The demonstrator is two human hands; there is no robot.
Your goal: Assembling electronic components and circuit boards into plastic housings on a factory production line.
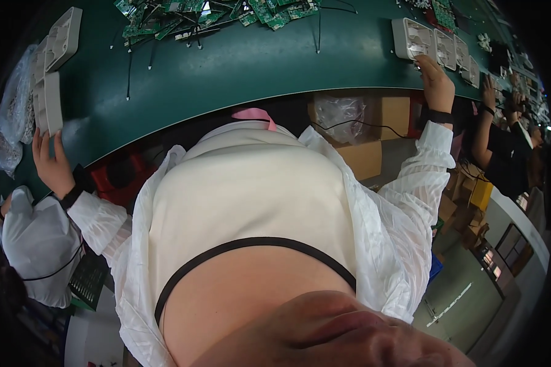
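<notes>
On the left, my left hand (54, 166) has its fingers stretched out and apart, with the fingertips against the near end of a white plastic housing (53, 109). Another white housing (63, 40) with inner compartments lies just beyond it. On the right, my right hand (438, 88) bends its fingers together over the near edge of a white compartmented housing (404, 38). What lies under those fingertips is partly hidden. More white housings (445, 49) continue in a row to the right of it.
Green circuit boards (159, 21) with black cables are heaped at the far side of the green table (239, 67). A clear plastic bag (12, 116) lies at the left. Cardboard boxes (361, 160) stand below the table edge. Co-workers sit at both sides; one arm (482, 131) shows at right.
</notes>
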